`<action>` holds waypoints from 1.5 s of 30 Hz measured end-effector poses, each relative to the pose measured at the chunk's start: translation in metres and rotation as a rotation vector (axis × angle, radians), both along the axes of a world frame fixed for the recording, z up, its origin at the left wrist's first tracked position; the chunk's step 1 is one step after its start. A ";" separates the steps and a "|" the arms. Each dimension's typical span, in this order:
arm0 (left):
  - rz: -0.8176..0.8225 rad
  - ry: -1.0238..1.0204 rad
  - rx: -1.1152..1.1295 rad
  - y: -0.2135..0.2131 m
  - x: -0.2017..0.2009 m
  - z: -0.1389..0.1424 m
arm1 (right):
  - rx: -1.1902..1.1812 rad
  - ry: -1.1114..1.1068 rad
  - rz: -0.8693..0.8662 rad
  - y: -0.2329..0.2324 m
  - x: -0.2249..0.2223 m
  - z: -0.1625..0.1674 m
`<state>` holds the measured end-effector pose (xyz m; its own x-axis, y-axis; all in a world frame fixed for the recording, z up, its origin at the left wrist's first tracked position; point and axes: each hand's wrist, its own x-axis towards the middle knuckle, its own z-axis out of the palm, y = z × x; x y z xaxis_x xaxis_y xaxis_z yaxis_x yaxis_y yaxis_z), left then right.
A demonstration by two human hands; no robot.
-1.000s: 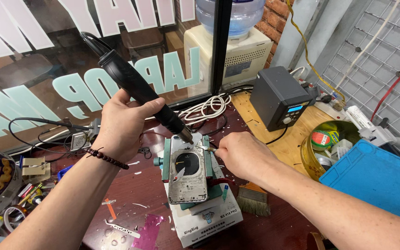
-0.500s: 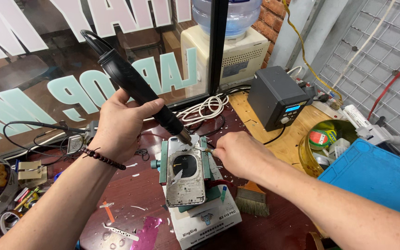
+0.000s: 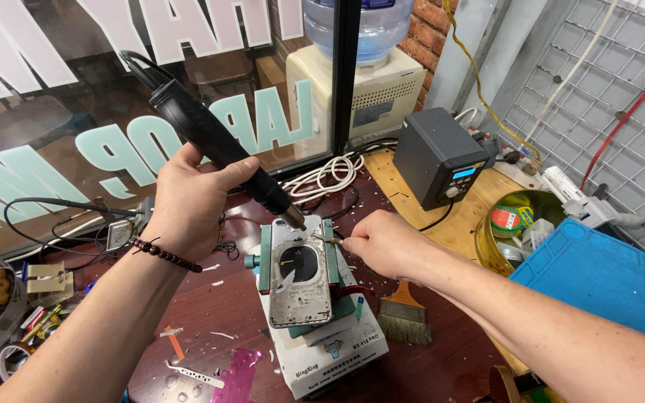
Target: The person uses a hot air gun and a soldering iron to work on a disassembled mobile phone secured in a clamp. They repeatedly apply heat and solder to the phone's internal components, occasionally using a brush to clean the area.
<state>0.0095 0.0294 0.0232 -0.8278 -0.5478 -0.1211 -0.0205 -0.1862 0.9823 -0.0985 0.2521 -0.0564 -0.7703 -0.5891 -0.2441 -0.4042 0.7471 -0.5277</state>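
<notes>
- The left hand (image 3: 188,198) is wrapped tight around a black hot-air handpiece (image 3: 214,142), whose metal nozzle slants down toward 5 o'clock and ends just above the top edge of the phone back cover (image 3: 300,280).
- The right hand (image 3: 382,242) comes in from 3 o'clock, fingers pinched narrow on a thin tool; its tip (image 3: 332,240) touches or nearly touches the cover's upper right corner. I cannot tell what kind of tool it is.
- The cover sits clamped in a green holding fixture (image 3: 265,261) on a white box (image 3: 330,358) at the middle of the dark red table (image 3: 225,313).
- Risk, as I judge it: with nozzle and fingertips this close, a small drift toward 3 o'clock could put heat on the fingers.
- Holding the nozzle too long on one spot could warp or scorch the cover; prying before it loosens could crack it.
- A slip of the tool could jab toward the left wrist or knock the paintbrush (image 3: 403,317) lying at 4 o'clock of the fixture.
</notes>
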 end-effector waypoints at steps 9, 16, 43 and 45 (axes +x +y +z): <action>0.004 0.115 -0.020 -0.008 0.001 -0.007 | -0.018 0.038 0.006 0.004 0.009 0.001; 0.006 0.107 -0.060 -0.011 0.001 -0.003 | 0.102 0.195 -0.080 0.000 0.041 0.031; -0.031 0.068 0.001 -0.005 -0.022 -0.010 | -0.024 0.110 -0.074 0.000 0.009 0.008; -0.019 0.058 0.036 -0.006 -0.022 -0.009 | 0.007 -0.026 -0.138 -0.001 0.001 0.003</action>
<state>-0.0129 0.0236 0.0144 -0.8440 -0.5285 -0.0918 0.0326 -0.2215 0.9746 -0.0972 0.2512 -0.0530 -0.8374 -0.4759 -0.2688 -0.2832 0.7985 -0.5313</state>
